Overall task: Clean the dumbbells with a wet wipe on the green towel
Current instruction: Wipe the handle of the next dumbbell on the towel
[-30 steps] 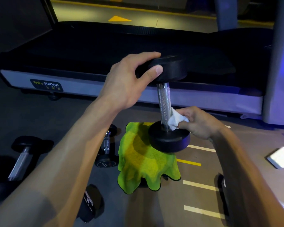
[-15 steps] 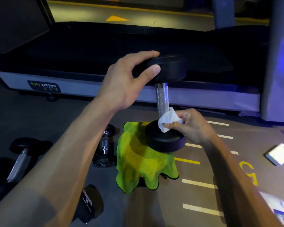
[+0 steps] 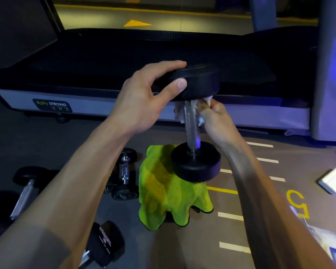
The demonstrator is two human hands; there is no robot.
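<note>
A black dumbbell (image 3: pixel 196 164) with a knurled metal handle stands upright, its lower head resting on the green towel (image 3: pixel 167 199) draped over a hidden support. My left hand (image 3: pixel 144 100) grips the rim of the upper head. My right hand (image 3: pixel 215 117) holds a white wet wipe (image 3: pixel 194 107) wrapped around the top of the handle, just under the upper head. The wipe is mostly hidden by my fingers and the head.
A small dumbbell (image 3: pixel 124 171) lies left of the towel, a larger one (image 3: pixel 25 193) at far left, another (image 3: pixel 103 243) near my left forearm. A treadmill (image 3: pixel 163 55) spans the back. A white pack (image 3: pixel 334 180) and a wipes packet (image 3: pixel 332 247) lie at right.
My right hand slid the wipe up the handle, from the lower head to just under the upper head. The left hand kept its grip on the top.
</note>
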